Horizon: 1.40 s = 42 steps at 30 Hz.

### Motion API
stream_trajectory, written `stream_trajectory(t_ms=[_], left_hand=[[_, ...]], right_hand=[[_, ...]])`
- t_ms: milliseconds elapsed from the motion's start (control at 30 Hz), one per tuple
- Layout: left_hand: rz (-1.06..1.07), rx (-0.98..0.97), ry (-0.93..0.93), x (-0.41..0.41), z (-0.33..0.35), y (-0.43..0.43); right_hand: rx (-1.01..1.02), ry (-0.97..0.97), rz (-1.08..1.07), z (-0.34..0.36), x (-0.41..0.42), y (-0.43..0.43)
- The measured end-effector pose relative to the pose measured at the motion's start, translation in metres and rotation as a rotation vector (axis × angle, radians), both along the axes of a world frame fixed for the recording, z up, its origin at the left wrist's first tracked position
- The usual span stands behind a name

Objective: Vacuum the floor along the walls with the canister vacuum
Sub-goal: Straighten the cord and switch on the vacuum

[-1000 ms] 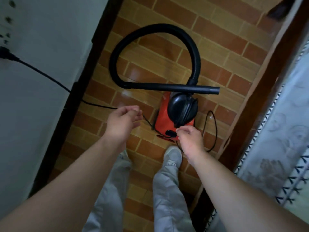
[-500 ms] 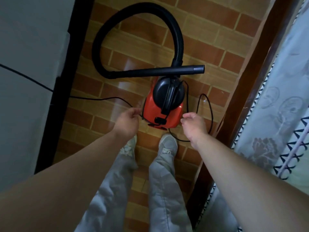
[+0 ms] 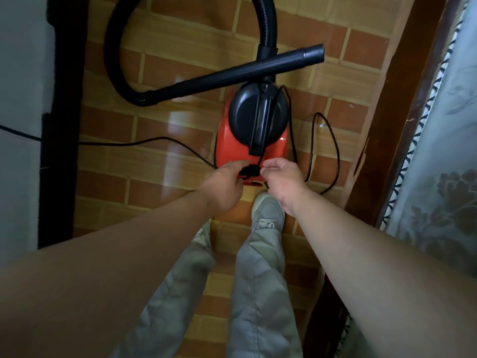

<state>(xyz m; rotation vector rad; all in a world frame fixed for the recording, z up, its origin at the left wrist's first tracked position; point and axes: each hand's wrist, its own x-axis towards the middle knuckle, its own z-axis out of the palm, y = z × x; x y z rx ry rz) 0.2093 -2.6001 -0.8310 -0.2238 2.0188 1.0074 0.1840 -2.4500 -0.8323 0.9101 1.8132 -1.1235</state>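
A red canister vacuum [image 3: 229,148] with a black top stands on the brick-patterned floor [image 3: 154,177] just ahead of my feet. Its black hose [image 3: 113,60] loops to the left and its wand [image 3: 232,73] lies across the floor behind the body. The thin black power cord [image 3: 144,143] runs from the left wall to the vacuum's rear and loops again on the right. My left hand [image 3: 222,184] and my right hand [image 3: 281,179] meet at the rear edge, both pinching the cord around a small black part [image 3: 249,171].
A pale wall with a dark baseboard [image 3: 64,125] runs down the left. A brown wooden frame [image 3: 387,125] and patterned fabric [image 3: 438,151] line the right. My grey trousers and shoe [image 3: 268,213] stand right behind the vacuum.
Both hands have come together at the vacuum's rear, from being apart on either side. The view has tilted down and closer to the vacuum.
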Motion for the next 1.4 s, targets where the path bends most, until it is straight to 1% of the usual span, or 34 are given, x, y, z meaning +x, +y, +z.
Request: stream_trajectory(t_ms=[67, 200, 367, 467, 567, 667, 767, 833, 900, 967, 1067, 1133, 1200, 1300, 1400], left_hand=[[-0.046, 0.019, -0.003, 0.005, -0.008, 0.003], [-0.094, 0.096, 0.008, 0.011, -0.014, 0.007], [-0.078, 0.158, 0.058, 0.023, -0.023, 0.008], [-0.101, 0.147, 0.091, 0.032, -0.025, 0.008], [-0.149, 0.123, 0.185, 0.039, -0.022, 0.006], [-0.261, 0.094, 0.238, 0.044, -0.016, 0.003], [-0.47, -0.011, 0.191, 0.049, -0.01, -0.006], [-0.608, -0.048, 0.171, 0.059, -0.006, -0.017], [-0.661, -0.071, 0.151, 0.072, -0.006, -0.031], [-0.641, -0.126, 0.161, 0.082, -0.007, -0.044], [-0.604, -0.263, 0.136, 0.095, -0.01, -0.054], [-0.595, -0.362, 0.08, 0.106, -0.015, -0.055], [-0.576, -0.412, -0.008, 0.118, -0.02, -0.054], [-0.463, -0.36, -0.116, 0.134, -0.025, -0.049], [-0.276, -0.211, -0.087, 0.139, -0.018, -0.031]], right_hand=[[-0.044, -0.005, -0.037, 0.001, 0.003, -0.004], [-0.041, 0.005, -0.102, 0.006, 0.008, -0.006], [-0.029, 0.038, -0.135, 0.006, 0.021, -0.008], [-0.016, 0.035, -0.155, 0.007, 0.031, -0.006], [0.006, 0.075, -0.107, 0.011, 0.034, -0.002], [0.074, 0.129, -0.075, 0.01, 0.029, 0.004], [0.168, 0.148, -0.161, 0.008, 0.017, 0.014], [0.228, 0.145, -0.207, 0.008, 0.009, 0.023], [0.27, 0.144, -0.245, 0.009, 0.01, 0.033], [0.306, 0.105, -0.243, 0.008, 0.019, 0.039], [0.354, -0.061, -0.261, 0.005, 0.048, 0.043], [0.35, -0.168, -0.266, 0.003, 0.072, 0.043], [0.288, -0.267, -0.313, -0.001, 0.099, 0.043], [0.134, -0.361, -0.396, -0.005, 0.136, 0.033], [0.066, -0.343, -0.449, 0.002, 0.161, 0.013]])
